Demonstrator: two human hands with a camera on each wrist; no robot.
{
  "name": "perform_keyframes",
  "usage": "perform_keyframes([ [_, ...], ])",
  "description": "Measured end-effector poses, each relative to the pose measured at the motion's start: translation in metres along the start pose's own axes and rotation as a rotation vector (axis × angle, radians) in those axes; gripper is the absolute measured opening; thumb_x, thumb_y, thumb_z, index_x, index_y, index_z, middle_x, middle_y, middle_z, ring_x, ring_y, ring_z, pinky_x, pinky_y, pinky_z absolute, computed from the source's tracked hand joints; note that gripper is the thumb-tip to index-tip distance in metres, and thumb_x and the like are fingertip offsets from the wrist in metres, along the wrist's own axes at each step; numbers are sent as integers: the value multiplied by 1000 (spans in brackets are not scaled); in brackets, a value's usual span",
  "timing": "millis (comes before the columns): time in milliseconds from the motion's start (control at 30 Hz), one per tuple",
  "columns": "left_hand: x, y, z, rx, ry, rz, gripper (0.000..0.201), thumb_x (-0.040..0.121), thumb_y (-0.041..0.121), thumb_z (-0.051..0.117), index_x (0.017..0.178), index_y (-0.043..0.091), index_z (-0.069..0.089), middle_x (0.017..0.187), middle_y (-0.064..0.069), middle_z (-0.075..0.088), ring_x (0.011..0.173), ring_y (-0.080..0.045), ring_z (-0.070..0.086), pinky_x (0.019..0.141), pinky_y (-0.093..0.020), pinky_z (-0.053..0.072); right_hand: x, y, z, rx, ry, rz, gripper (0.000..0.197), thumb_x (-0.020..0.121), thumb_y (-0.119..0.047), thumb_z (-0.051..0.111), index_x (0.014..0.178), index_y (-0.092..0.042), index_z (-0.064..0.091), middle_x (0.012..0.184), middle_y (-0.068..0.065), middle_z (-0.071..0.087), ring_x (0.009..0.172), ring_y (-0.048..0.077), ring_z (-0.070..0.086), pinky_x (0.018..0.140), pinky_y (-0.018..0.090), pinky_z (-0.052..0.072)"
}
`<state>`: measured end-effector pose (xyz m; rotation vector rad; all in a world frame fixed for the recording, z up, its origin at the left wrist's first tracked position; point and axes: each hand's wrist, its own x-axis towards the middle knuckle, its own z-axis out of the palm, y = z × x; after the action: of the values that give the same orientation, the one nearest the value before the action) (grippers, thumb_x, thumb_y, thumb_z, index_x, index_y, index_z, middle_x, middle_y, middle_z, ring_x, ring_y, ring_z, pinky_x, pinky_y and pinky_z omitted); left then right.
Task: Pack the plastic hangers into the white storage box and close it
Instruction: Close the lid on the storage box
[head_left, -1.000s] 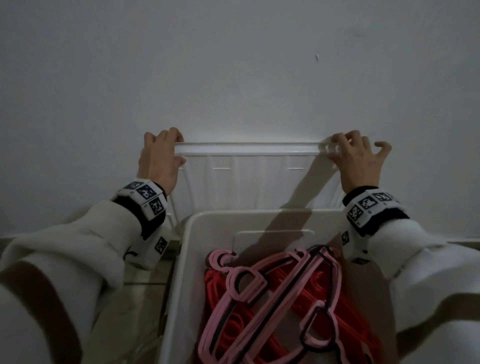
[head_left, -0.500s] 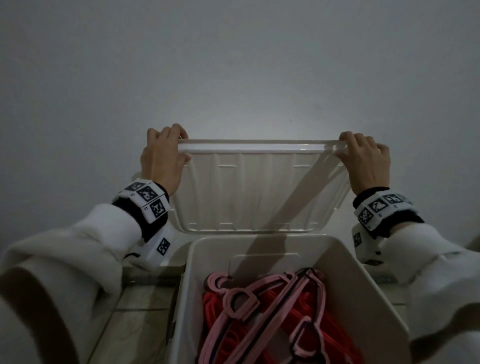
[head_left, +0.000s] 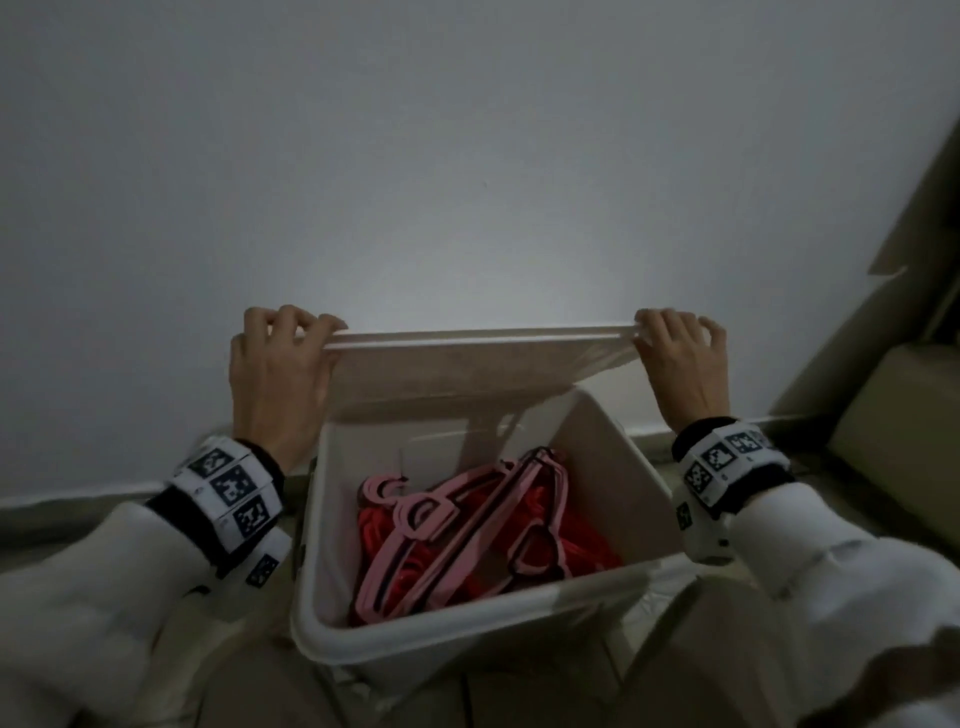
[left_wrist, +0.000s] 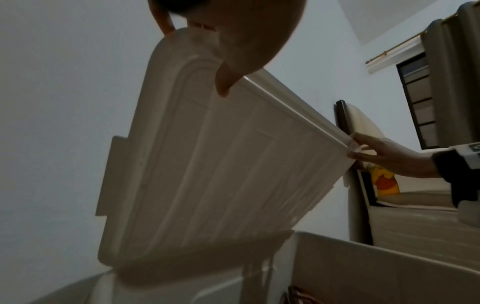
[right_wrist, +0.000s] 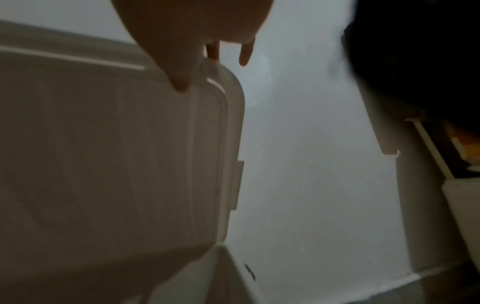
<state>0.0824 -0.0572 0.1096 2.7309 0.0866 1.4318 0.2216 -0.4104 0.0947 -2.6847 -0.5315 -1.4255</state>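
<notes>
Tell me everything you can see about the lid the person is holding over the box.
The lid is a white, slightly translucent plastic rectangle with rounded corners, a raised rim, moulded ribs and a latch tab on each short side. It hangs tilted over the far end of the open storage box; whether its lower edge touches the rim cannot be told. The left hand and right hand each grip an upper corner, thumbs on the underside.

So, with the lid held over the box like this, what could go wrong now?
The pink hangers are piled high at the far wall, so the lid may rest on them instead of seating. The left hand and right hand grip only its corners, so it may land skewed on the storage box.
</notes>
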Motion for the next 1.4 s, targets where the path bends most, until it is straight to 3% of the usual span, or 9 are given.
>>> perform_keyframes([
  [267,-90,9,-9,12,-215,32,14,73,8,55,86,12,53,82,-9,54,80,-27,44,64,-35,37,-71,3,-10,81,-146,-165,14,64,-8,56,77,-11,51,74,7,54,65,26,53,73,35,27],
  [367,-116,15,-8,7,-382,103,11,67,11,50,77,15,49,72,-5,51,69,-27,48,61,-32,34,-93,4,-13,267,-406,-333,16,57,-2,59,69,-10,51,68,9,55,59,29,55,60,28,30],
  [500,-150,13,5,-165,-673,151,20,62,17,52,75,25,39,66,4,49,62,-19,50,50,-27,37,-112,3,-12,270,-968,-251,19,80,-9,54,71,-21,43,81,-6,51,75,18,52,65,24,31],
  [600,-165,9,11,-267,-805,151,14,75,42,43,76,33,33,69,12,43,66,-6,37,54,-18,28,-118,8,-6,276,-1048,-227,30,80,-11,55,64,-27,36,79,-8,50,74,15,50,64,21,33],
  [800,-155,1,8,-341,-837,116,63,61,87,37,72,26,43,67,14,42,72,-7,40,58,-18,31,-105,13,-15,224,-1155,-259,29,74,-21,67,67,-28,40,73,-12,49,65,6,46,52,14,27],
  [933,-160,1,2,-399,-966,144,53,65,79,48,74,27,43,70,13,45,71,-2,43,61,-17,34,-103,17,-19,199,-1236,-271,30,70,-23,70,67,-29,41,72,-11,50,70,13,50,53,17,30],
  [1067,-152,12,2,-222,-1120,151,48,63,76,44,72,29,41,70,11,52,67,-6,49,59,-22,37,-102,15,-22,182,-1377,-231,23,76,-34,70,84,-28,50,81,-13,52,78,10,50,58,15,32],
  [1167,-128,33,4,-97,-1199,157,41,78,69,49,74,28,45,72,12,54,70,-10,51,58,-26,33,-106,11,-18,185,-1382,-223,24,78,-42,68,78,-28,48,81,-10,53,78,11,50,61,18,34],
  [1400,-73,117,62,-314,-1174,233,31,90,34,55,116,17,53,120,-3,54,108,-18,51,85,-28,40,-92,12,-10,300,-1443,-85,16,88,-37,60,85,-23,54,84,-5,57,75,9,51,63,18,38],
])
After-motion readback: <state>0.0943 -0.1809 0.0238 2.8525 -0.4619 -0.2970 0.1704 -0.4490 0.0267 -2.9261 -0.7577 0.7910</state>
